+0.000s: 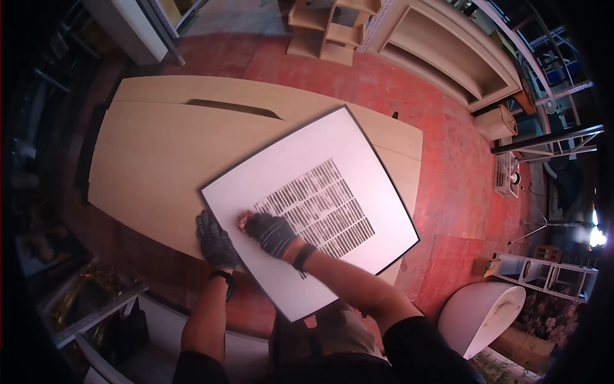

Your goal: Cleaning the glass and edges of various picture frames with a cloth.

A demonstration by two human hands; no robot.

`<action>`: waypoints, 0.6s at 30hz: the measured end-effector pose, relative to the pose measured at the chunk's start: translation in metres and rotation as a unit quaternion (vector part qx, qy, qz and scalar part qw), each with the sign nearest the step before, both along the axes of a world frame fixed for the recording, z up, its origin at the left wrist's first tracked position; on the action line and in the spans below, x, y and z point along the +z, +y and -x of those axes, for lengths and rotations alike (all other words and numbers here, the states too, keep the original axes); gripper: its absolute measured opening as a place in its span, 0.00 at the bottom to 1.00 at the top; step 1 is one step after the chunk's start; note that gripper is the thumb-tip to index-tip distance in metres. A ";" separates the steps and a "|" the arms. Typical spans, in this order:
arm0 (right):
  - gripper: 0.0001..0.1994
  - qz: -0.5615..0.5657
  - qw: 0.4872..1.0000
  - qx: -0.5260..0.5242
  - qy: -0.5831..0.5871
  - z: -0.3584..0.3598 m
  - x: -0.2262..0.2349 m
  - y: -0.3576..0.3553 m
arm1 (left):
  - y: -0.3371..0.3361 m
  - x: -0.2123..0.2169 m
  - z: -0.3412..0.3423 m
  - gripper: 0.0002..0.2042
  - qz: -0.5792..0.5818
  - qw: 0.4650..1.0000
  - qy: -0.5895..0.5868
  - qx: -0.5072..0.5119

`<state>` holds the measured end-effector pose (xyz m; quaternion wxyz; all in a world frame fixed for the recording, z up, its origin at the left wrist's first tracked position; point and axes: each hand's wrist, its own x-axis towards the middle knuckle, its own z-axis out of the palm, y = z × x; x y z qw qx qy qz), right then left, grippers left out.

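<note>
A white framed picture [390,195] with a thin dark frame and a block of dark stripes lies at an angle on a light wooden tabletop [150,150]. My right hand [274,235], in a dark grey glove, is closed on a crumpled reddish cloth [244,220] and presses it to the white surface, left of the stripes. My left hand [216,240], gloved alike, rests with fingers stretched out along the picture's left edge, over the front of the tabletop. Part of the stripes is hidden under my right hand and forearm. The picture's near corner reaches close to my body.
Beyond the tabletop, a wooden shelf unit [329,35] and a large wooden cabinet [448,48] stand on the red floor [441,147]. A white curved shell [476,317] is at the lower right, and a metal-edged rack [105,313] at the lower left. A white basket [505,176] sits at the right.
</note>
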<state>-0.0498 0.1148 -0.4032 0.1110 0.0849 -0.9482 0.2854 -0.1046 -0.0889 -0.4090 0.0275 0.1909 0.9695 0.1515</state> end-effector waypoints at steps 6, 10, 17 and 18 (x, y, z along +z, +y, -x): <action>0.11 -0.284 0.942 -0.175 -0.033 0.033 0.013 0.261 | -0.003 -0.004 -0.001 0.30 -0.013 1.000 0.020 -0.004; 0.08 -0.156 0.937 -0.303 -0.075 0.054 0.019 0.300 | -0.008 -0.005 -0.004 0.30 -0.015 0.999 0.027 -0.015; 0.12 -0.012 1.000 -0.019 -0.001 0.060 -0.011 -0.007 | -0.003 0.001 -0.002 0.31 0.051 0.999 0.009 -0.010; 0.12 -0.030 0.999 -0.008 0.013 0.064 -0.004 -0.017 | -0.001 0.001 -0.001 0.31 0.032 0.999 0.003 0.001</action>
